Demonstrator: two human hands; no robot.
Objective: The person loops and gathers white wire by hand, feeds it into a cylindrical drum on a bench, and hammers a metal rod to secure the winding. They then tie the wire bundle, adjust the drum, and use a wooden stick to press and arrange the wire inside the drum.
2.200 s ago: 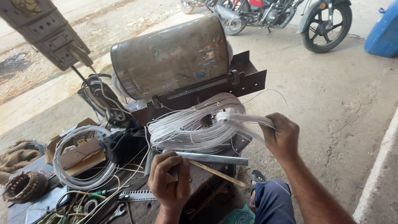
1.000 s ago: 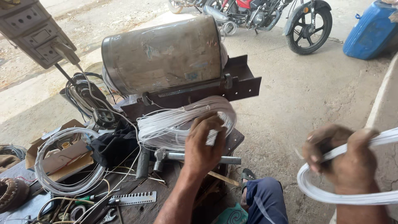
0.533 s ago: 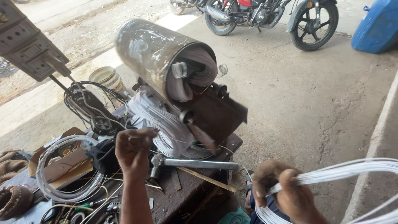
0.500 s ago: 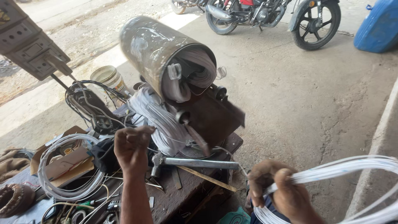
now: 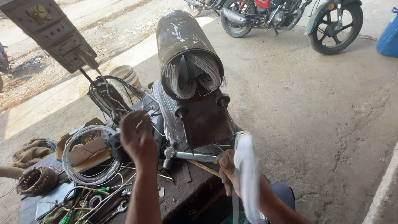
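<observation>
white wire loop (image 5: 89, 155) lies flat on the bench, left. left hand (image 5: 137, 139) is raised over the bench edge just beside the hanging coil strands (image 5: 166, 110), fingers curled; cannot tell if it pinches any. motor housing (image 5: 186, 45) stands end-on, windings in its mouth. right hand (image 5: 227, 170) is clenched round a blurred white wire bundle (image 5: 248, 174). judgement: keep the bundle's turns together and untwisted, feeding strands evenly.

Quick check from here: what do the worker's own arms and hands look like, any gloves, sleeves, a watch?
Both hands are bare, no gloves. The left hand and its forearm show no sleeve, watch, ring or band. The right hand is partly hidden and blurred; what shows of its forearm is also uncovered. No sleeve edge comes into view on either arm.
</observation>
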